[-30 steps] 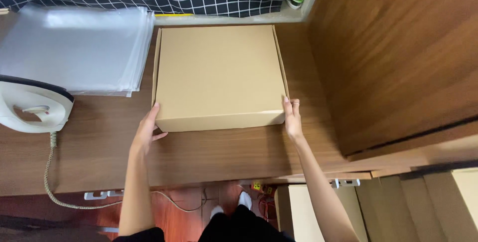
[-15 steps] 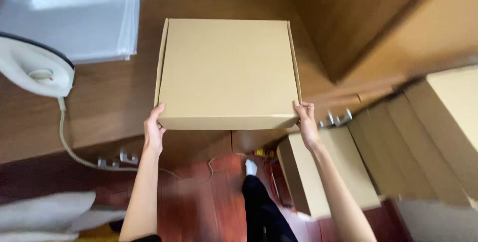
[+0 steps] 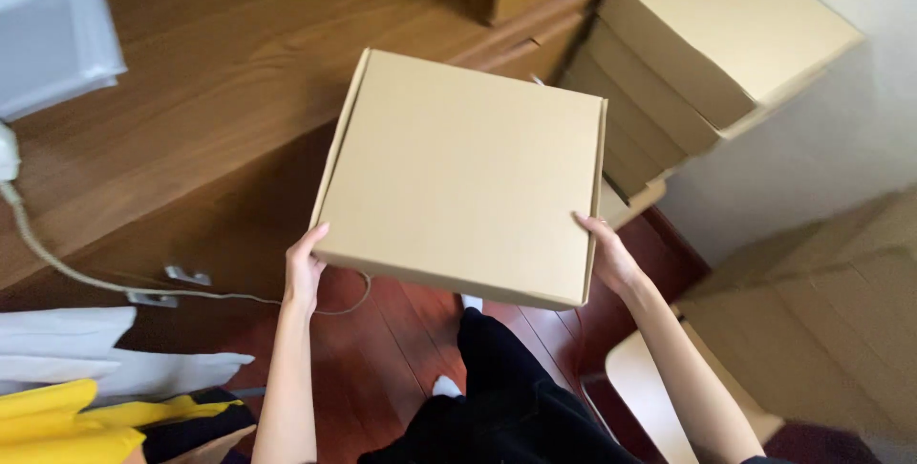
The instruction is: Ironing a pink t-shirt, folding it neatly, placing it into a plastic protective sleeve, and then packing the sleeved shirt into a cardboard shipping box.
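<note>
Flat closed cardboard box (image 3: 463, 173) held off the wooden desk (image 3: 191, 92), left hand (image 3: 304, 268) grasping its near-left corner, right hand (image 3: 611, 259) gripping its near-right edge, stacked boxes (image 3: 707, 44) beyond.

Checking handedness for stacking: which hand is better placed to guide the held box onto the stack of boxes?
Probably the right hand: it grips the box on the edge nearest the stack of boxes; the left hand holds the far edge.

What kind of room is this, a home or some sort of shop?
Probably a home packing corner: a closed cardboard box held in both hands, a stack of similar boxes by the wall, and a wooden desk with clear bags.
</note>
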